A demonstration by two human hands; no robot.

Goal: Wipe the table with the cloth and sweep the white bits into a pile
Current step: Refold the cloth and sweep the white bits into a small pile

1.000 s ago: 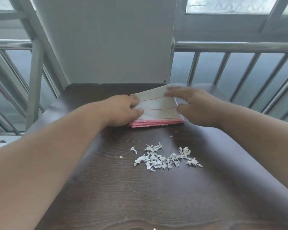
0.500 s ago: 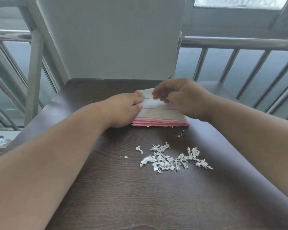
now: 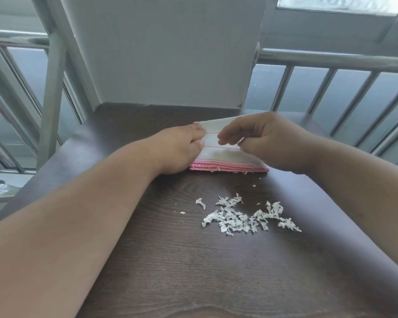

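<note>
A folded white cloth [image 3: 223,152] with thin red lines and a pink hem lies on the dark wood-grain table [image 3: 170,260], near its far edge. My left hand [image 3: 179,150] presses on the cloth's left side with the fingers curled onto it. My right hand [image 3: 267,141] hovers over the cloth's right half, fingertips pinched together just above the fabric; whether they grip a fold I cannot tell. White bits [image 3: 244,216] lie gathered in a loose pile nearer to me, with a few stray flecks [image 3: 254,185] between pile and cloth.
A grey wall panel [image 3: 166,53] rises behind the table's far edge. Metal railings stand to the left [image 3: 51,88] and right [image 3: 331,63], with glass beyond. The table's left and right edges fall away close to my forearms.
My right hand moved from the cloth's right edge in over its top and curled its fingers into a pinch. My left hand stayed on the cloth's left side. The pile is unchanged.
</note>
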